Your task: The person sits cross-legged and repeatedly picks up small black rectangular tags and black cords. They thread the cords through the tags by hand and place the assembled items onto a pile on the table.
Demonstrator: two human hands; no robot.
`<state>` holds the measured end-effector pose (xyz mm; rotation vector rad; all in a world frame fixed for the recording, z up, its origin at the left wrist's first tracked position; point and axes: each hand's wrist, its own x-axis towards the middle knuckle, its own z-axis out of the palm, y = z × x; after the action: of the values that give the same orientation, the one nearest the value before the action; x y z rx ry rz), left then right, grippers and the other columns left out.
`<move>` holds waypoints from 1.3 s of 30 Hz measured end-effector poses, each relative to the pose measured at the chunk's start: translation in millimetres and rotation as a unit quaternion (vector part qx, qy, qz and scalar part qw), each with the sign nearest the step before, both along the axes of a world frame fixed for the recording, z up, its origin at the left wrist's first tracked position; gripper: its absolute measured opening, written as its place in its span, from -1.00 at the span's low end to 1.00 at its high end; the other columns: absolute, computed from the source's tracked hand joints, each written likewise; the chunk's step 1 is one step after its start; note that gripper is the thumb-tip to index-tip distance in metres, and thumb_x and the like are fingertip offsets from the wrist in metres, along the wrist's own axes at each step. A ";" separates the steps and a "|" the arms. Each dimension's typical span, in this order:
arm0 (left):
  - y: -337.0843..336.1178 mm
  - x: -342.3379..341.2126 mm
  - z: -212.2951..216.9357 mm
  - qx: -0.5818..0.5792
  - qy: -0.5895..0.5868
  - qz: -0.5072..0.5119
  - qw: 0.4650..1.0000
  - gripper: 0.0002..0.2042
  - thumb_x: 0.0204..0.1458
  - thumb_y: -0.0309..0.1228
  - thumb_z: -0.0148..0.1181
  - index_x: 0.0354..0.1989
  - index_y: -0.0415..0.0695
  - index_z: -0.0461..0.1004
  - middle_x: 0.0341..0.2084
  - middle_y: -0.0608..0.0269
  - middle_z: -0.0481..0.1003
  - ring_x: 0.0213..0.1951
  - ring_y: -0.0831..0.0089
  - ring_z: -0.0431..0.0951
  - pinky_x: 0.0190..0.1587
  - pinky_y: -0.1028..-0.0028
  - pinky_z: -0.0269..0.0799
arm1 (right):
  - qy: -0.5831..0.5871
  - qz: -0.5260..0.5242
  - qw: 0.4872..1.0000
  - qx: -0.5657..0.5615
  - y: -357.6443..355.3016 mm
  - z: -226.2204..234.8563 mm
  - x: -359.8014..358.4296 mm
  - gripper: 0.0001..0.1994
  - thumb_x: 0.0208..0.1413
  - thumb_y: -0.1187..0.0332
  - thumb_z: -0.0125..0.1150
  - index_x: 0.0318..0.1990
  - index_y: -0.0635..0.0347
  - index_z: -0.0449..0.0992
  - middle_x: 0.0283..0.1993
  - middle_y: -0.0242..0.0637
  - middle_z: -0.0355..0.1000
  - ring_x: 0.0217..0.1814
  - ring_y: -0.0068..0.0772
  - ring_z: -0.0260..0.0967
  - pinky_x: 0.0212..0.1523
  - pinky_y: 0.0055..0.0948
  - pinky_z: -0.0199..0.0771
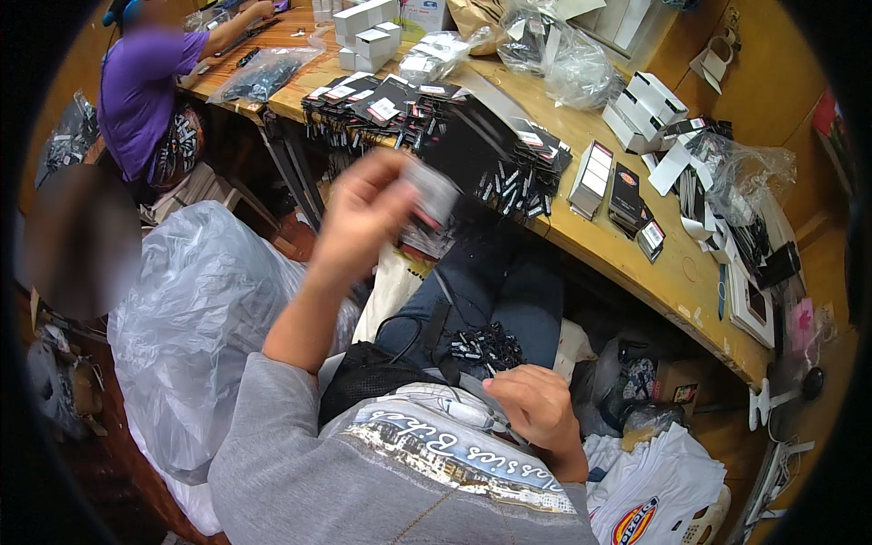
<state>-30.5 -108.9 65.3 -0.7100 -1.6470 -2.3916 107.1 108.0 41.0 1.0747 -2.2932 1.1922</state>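
Note:
My left hand [365, 204] is raised in front of the table, thumb and fingers closed on a small light-grey card tag [431, 193]; it is blurred by motion. Over my lap my right hand [536, 405] is curled with its fingertips pinched together; what they hold, if anything, is too small to make out. Beside those fingertips, a heap of small black tags on cords [486, 347] lies on my jeans. Beyond the left hand, stacks of black card tags [381, 102] with white labels line the table's near edge, their cords and small clips hanging over it.
The wooden table [636, 263] also bears card stacks [592, 180], white boxes [643, 111] and clear plastic bags [581, 73]. A large plastic sack [200, 318] stands at my left. A person in purple [145, 95] sits at the far left. White cloth [658, 481] lies at my right.

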 end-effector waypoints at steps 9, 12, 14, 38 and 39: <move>-131.9 -150.1 8.2 -0.119 -0.021 0.305 0.944 -0.73 -0.19 -0.57 0.08 -0.24 -0.37 0.31 -0.42 0.15 0.42 -0.43 0.54 0.44 -0.35 0.65 0.33 | -0.032 -0.132 0.991 -0.015 16.9 -6.3 3.9 -0.83 -0.30 0.59 0.17 -0.44 0.27 0.40 -0.50 -0.21 0.39 -0.50 -0.30 0.37 -0.48 -0.49 0.34; -158.9 -207.1 -31.1 -0.269 -0.023 0.385 0.882 -0.72 -0.28 -0.50 0.11 -0.30 -0.30 0.40 -0.55 0.20 0.45 -0.49 0.56 0.43 -0.40 0.62 0.31 | -0.033 -0.140 0.990 -0.003 22.1 -11.0 3.1 -0.84 -0.30 0.59 0.17 -0.45 0.27 0.40 -0.50 -0.23 0.39 -0.50 -0.29 0.36 -0.48 -0.48 0.34; -140.4 -216.9 -27.7 -0.369 -0.059 0.371 0.850 -0.70 -0.27 -0.46 0.11 -0.28 -0.28 0.39 -0.49 0.14 0.46 -0.46 0.46 0.45 -0.37 0.54 0.33 | -0.042 -0.165 0.985 0.007 26.9 -11.0 1.6 -0.84 -0.31 0.58 0.17 -0.46 0.27 0.40 -0.50 -0.23 0.39 -0.50 -0.28 0.36 -0.47 -0.48 0.33; 229.7 -219.4 17.3 -0.637 0.304 -0.098 0.701 -0.12 -0.68 0.11 0.30 -0.07 -0.14 0.25 -0.02 0.02 0.16 0.06 0.07 0.03 0.09 0.23 -0.05 | -0.350 -0.328 0.844 0.242 205.6 58.5 -255.1 -0.21 -0.61 0.27 0.44 -0.02 0.16 0.23 -0.06 -0.11 0.25 -0.01 -0.24 0.18 0.00 -0.41 0.13; 229.5 -216.2 15.2 -0.625 0.312 -0.087 0.710 -0.16 -0.68 0.06 0.32 -0.10 -0.16 0.27 -0.03 0.03 0.15 0.05 0.08 0.04 0.09 0.22 -0.05 | -0.305 -0.348 0.846 0.266 204.8 56.6 -254.1 -0.20 -0.63 0.26 0.45 -0.03 0.15 0.24 -0.08 -0.11 0.26 -0.02 -0.22 0.18 -0.02 -0.41 0.14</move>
<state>-246.7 120.6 80.5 -1.6018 -2.6404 -0.4874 -147.0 312.8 97.6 -0.1432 -3.1880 0.6398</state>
